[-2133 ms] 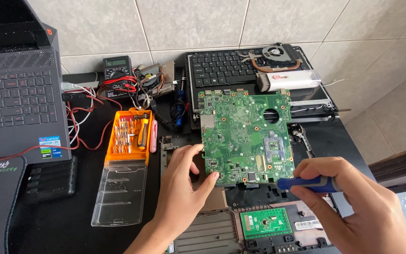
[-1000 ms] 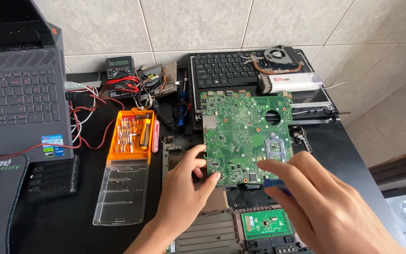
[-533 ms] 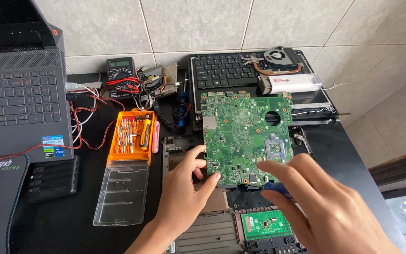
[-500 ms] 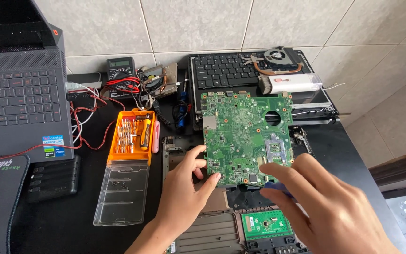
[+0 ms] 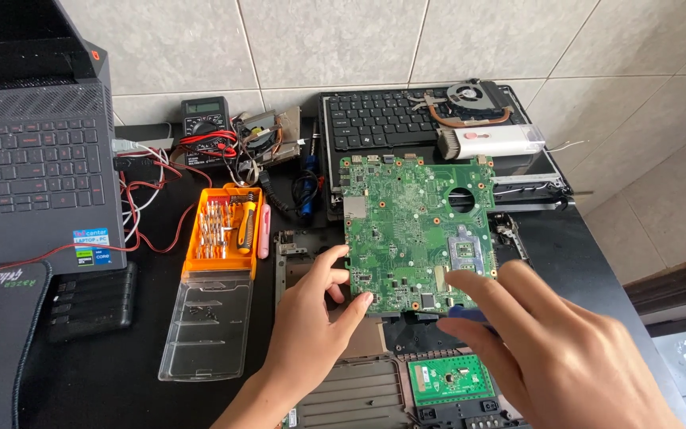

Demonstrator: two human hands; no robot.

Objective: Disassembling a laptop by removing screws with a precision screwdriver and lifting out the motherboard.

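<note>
Green motherboard (image 5: 418,230): our left hand (image 5: 311,330) pinches its lower-left edge. Our right hand (image 5: 565,353) grips a blue tool (image 5: 466,314) at its lower-right edge.

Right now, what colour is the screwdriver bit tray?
Orange, clear hinged lid open; the bit tray shows in the head view.

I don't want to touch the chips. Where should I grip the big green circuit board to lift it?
Hold the green circuit board by its bare edges, as the left hand does at the lower-left corner. Come from the near side: its front edge is exposed, while a keyboard crowds the far edge.
</note>
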